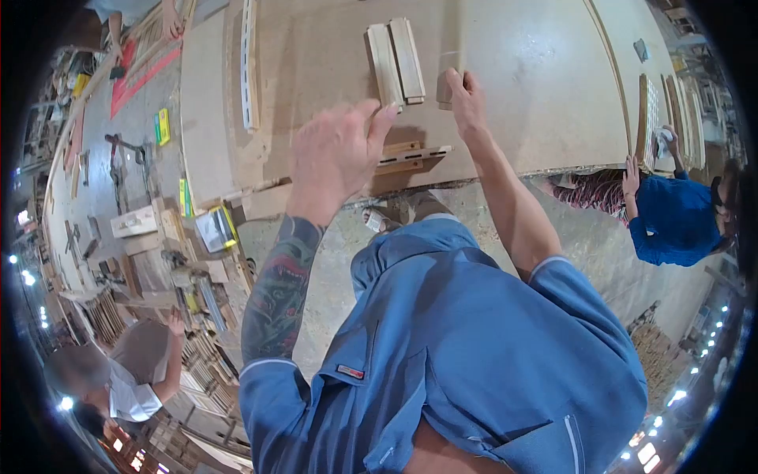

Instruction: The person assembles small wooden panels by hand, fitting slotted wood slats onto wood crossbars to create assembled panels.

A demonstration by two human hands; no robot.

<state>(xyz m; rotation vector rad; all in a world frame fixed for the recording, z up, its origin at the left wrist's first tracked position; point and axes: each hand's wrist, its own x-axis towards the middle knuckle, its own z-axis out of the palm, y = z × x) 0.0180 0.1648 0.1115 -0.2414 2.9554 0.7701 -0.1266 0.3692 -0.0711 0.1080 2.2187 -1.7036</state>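
Note:
My right hand (466, 99) is closed around the near part of a pale wooden strip (452, 39) on the large board-topped table. To its left, two grooved wooden pieces (396, 62) lie side by side. My left hand (339, 146) is raised, near the close end of those pieces. Its thumb stands apart from a bent index finger; the other fingers are partly hidden behind the back of the hand. Below it, a slotted wooden strip (414, 156) lies by the table's near edge.
Along the table's left side lies a long slotted strip (249, 63). Clamps (130, 154) and yellow boxes (163, 126) sit farther left. A person in blue (679, 217) stands at right by stacked strips (649, 118); another person (134, 371) is at lower left.

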